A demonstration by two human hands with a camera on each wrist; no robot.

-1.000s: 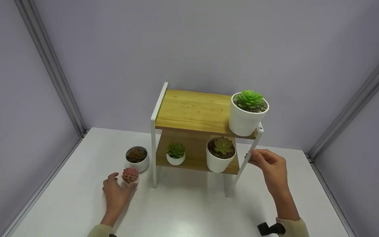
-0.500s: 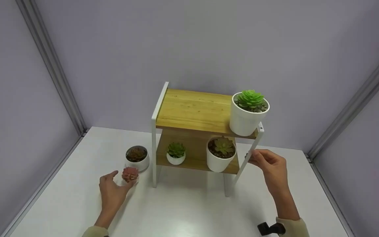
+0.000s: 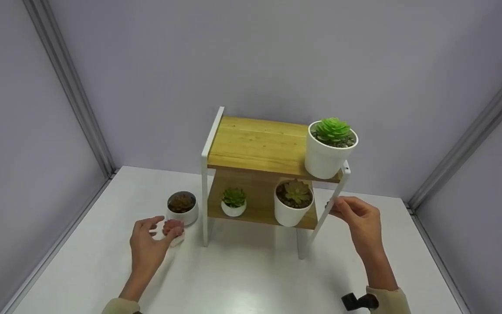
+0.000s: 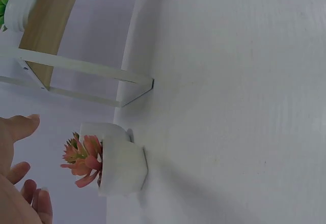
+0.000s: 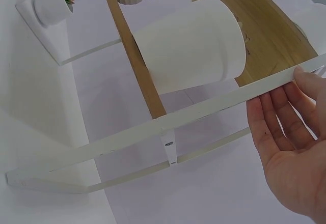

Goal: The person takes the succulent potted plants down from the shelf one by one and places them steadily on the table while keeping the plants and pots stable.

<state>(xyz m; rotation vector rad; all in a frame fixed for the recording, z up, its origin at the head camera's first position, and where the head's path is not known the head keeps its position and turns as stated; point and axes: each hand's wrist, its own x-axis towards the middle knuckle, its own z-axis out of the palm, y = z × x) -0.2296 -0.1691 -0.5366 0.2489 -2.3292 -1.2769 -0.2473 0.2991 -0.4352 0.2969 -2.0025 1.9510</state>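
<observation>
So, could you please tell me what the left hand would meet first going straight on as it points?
Probably the pink succulent in its white pot, ahead of the left hand; depth is hard to judge.

Left sleeve [image 3: 119,306], near left, pale beige; right sleeve [image 3: 391,302] matching; black wrist device [image 3: 350,302], blocky-ended, at right cuff [image 3: 383,293] (dark sliver [image 3: 137,312] at left cuff [image 3: 129,302]).

Pink succulent [image 4: 81,162]; white pot [image 4: 125,168]; yellow-brown shelf board [image 3: 255,144] (knotted, grained); white frame [image 3: 205,200].
</observation>
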